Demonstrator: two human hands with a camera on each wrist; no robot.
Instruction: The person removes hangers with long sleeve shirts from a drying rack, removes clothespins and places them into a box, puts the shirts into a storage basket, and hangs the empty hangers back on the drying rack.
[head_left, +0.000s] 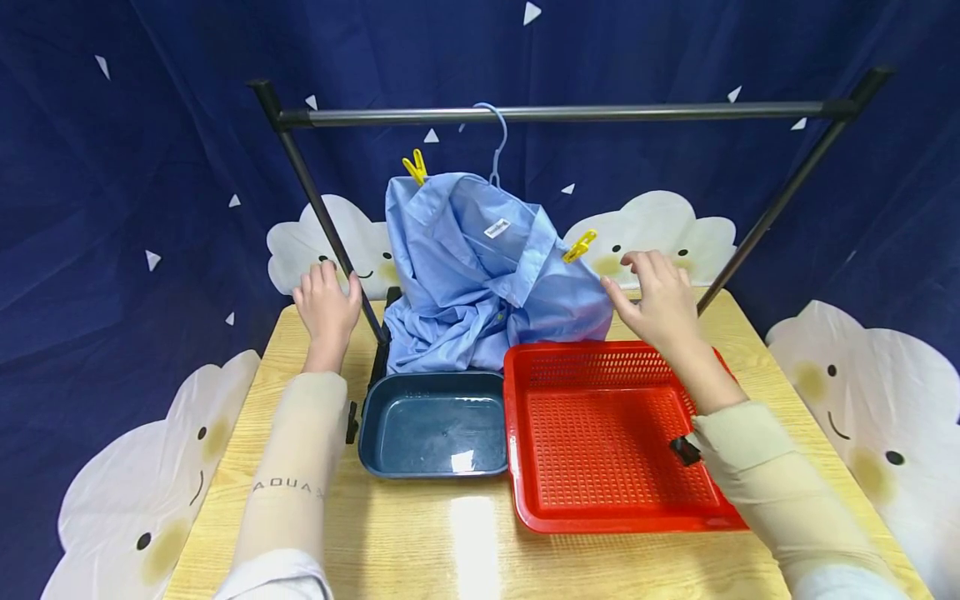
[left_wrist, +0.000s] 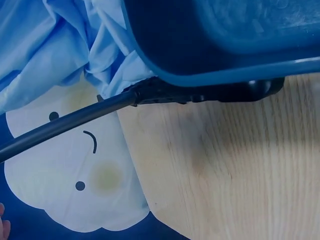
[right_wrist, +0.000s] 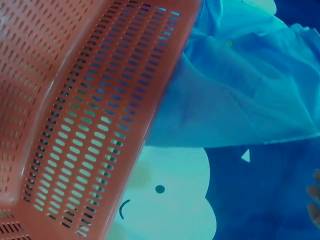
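A light blue shirt (head_left: pixel 480 250) hangs crookedly on a blue hanger (head_left: pixel 501 142) hooked over a metal rail. One yellow clothespin (head_left: pixel 415 167) clips its left shoulder, another clothespin (head_left: pixel 580 247) its right side. My right hand (head_left: pixel 660 304) is raised beside the shirt's right edge, fingers relaxed and holding nothing; whether the thumb touches the cloth I cannot tell. Beside the rack's left post, my left hand (head_left: pixel 327 304) is loosely spread with nothing in it. Only fingertips of the left hand (left_wrist: pixel 4 224) and right hand (right_wrist: pixel 314 199) show in the wrist views.
The rack's rail (head_left: pixel 637 112) spans between a left post (head_left: pixel 318 200) and a right post (head_left: pixel 780 208). On the wooden table (head_left: pixel 405 542), a dark blue basin (head_left: pixel 435 474) stands against a red slotted basket (head_left: pixel 622 525), both in front of the shirt.
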